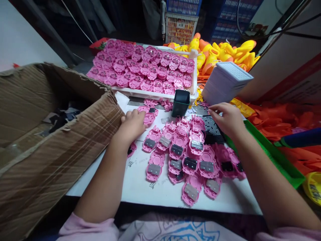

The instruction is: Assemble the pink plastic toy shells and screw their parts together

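My left hand is closed on the edge of a pink plastic casing at the left of the worktable; its fingertips are partly hidden. A small black plate sits at the top of that casing. Over a black perforated tray on the right hovers my right hand, thumb and forefinger pinched together. Whatever may be between those fingertips is too small to make out. Between the hands lies a loose heap of pink casings, most with a grey or black rectangular plate screwed on. Behind them stands a dark green square cup.
A large cardboard box borders the left side. At the back, a white crate holds rows of pink parts. A stack of white trays stands right of it, near yellow and orange pieces. A green tray lies at right.
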Available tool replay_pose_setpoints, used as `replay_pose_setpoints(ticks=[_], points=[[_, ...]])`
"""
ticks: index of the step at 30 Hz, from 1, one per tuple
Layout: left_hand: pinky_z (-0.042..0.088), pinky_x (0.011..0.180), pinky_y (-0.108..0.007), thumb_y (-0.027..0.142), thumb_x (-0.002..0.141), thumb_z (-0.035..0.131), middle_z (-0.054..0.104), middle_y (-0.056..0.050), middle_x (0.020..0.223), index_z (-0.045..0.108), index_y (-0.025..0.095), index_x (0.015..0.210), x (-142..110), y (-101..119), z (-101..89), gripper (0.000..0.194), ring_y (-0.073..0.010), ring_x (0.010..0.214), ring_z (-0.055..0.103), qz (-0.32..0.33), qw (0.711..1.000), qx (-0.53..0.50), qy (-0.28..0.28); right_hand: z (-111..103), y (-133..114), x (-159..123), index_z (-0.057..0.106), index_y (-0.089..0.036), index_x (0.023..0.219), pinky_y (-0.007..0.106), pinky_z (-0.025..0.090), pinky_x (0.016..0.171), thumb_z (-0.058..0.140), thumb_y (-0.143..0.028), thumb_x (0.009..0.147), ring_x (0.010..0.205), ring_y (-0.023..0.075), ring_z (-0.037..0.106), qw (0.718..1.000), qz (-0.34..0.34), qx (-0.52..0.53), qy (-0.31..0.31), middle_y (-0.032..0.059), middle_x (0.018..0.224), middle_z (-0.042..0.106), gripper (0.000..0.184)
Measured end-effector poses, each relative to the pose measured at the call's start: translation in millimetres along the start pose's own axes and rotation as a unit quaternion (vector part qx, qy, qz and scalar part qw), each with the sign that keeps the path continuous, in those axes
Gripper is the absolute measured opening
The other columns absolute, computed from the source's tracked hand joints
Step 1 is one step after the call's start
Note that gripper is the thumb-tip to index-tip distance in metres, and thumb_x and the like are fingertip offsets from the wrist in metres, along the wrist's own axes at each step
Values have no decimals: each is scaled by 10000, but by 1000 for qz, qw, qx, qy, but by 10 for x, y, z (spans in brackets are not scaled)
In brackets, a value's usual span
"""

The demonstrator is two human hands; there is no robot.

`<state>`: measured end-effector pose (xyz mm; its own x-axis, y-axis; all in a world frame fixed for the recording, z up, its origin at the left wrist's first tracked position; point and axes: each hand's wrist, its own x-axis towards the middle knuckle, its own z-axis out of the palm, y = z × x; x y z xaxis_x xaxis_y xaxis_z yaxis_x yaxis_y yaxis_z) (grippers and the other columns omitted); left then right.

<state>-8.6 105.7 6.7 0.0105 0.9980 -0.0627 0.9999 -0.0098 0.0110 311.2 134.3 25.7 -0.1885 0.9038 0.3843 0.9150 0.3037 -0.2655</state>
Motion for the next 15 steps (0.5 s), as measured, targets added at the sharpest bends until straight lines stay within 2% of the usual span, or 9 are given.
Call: replay_pose_setpoints(ticks=[1,2,5,7,11,15], points=[[406,909,-519,381,854,516,509,-170,1184,511,163,1177,-4,14,-3,390,-371,1134,447,-4,1000,-3,15,67,44,163,699,-156,1005,298,477,821,487,-251,875,916,190,632,996,4,-60,-69,100,1001,698,267],[407,918,-519,376,848,536,506,-171,1177,514,154,1172,-6,29,-3,393,-371,1132,448,-6,999,-8,32,147,84,321,704,-146,1007,295,465,844,488,-221,866,953,198,628,991,3,-78,-107,110,1024,695,269],[405,964,-478,322,819,608,484,-168,1168,507,125,1188,-1,74,21,431,-341,1129,460,0,994,-55,92,426,183,711,711,-108,962,323,449,880,482,-196,867,1003,233,619,978,16,-115,-173,152,1006,688,263],[408,987,-441,273,796,647,463,-161,1165,492,107,1216,11,105,56,478,-312,1121,480,8,985,-116,129,597,223,883,681,-104,982,358,462,895,504,-252,884,1017,227,609,968,35,-137,-209,142,1024,671,251],[424,999,-429,229,776,675,445,-126,1133,461,115,1257,24,175,128,539,-277,1099,514,46,953,-225,196,823,239,1041,577,-150,1119,403,512,873,543,-368,884,1010,181,600,948,79,-166,-259,81,1138,606,323],[427,1008,-436,244,767,691,452,-123,1121,458,114,1263,14,236,161,563,-274,1101,519,83,926,-279,239,908,236,1069,570,-150,1139,381,517,867,552,-354,880,1021,187,596,939,110,-176,-274,96,1161,591,330]])
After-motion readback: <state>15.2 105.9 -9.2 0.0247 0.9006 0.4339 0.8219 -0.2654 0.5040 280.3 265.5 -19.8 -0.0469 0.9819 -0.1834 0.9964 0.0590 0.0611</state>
